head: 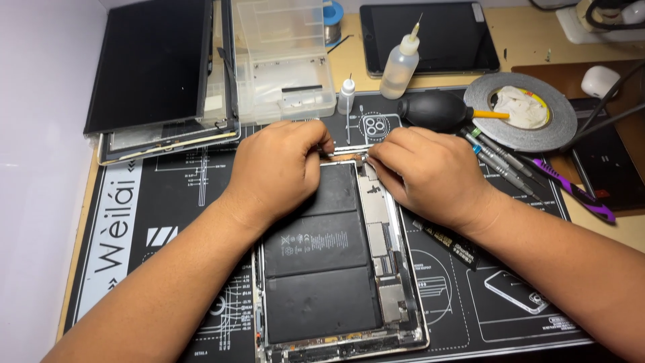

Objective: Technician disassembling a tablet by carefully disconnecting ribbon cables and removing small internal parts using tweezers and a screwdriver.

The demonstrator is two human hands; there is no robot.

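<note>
Black battery cells fill the opened tablet [336, 269] lying under my wrists — my left hand [279, 168] and right hand [430, 171] pinch at its top edge, fingertips nearly meeting, bracing something too small to identify.

The scene is evenly and brightly lit from above. Soft, short shadows are cast beneath the forearms onto the black work mat [168, 202]. Mild glare is seen on the white wall [40, 134]. Focus is kept sharp throughout; slight bending is noticed at the edges.
</note>
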